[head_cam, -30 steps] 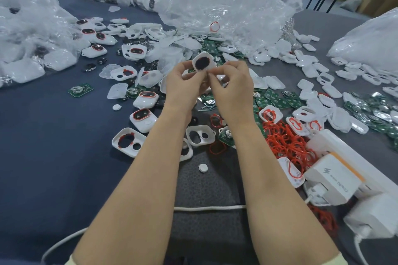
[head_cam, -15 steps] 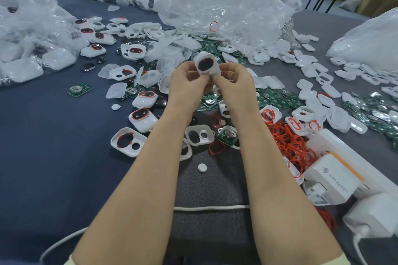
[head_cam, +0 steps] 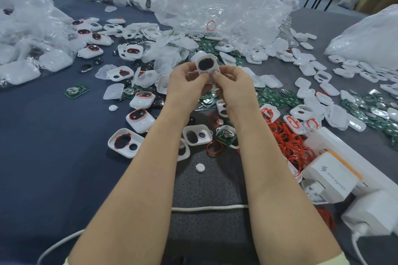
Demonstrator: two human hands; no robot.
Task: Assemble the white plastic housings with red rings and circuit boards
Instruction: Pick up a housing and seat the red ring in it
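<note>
The white housing (head_cam: 205,64) is raised above the table (head_cam: 43,157), just past your fingertips, its dark opening facing you. Your left hand (head_cam: 184,85) and right hand (head_cam: 235,87) both pinch its lower edge, knuckles close together, forearms converging.

Both forearms (head_cam: 133,189) are bare, down to the left hand (head_cam: 185,84) and right hand (head_cam: 234,86). Clothing shows only at the edge — pale yellow sleeve hems (head_cam: 336,260) at seven and five o'clock.
</note>
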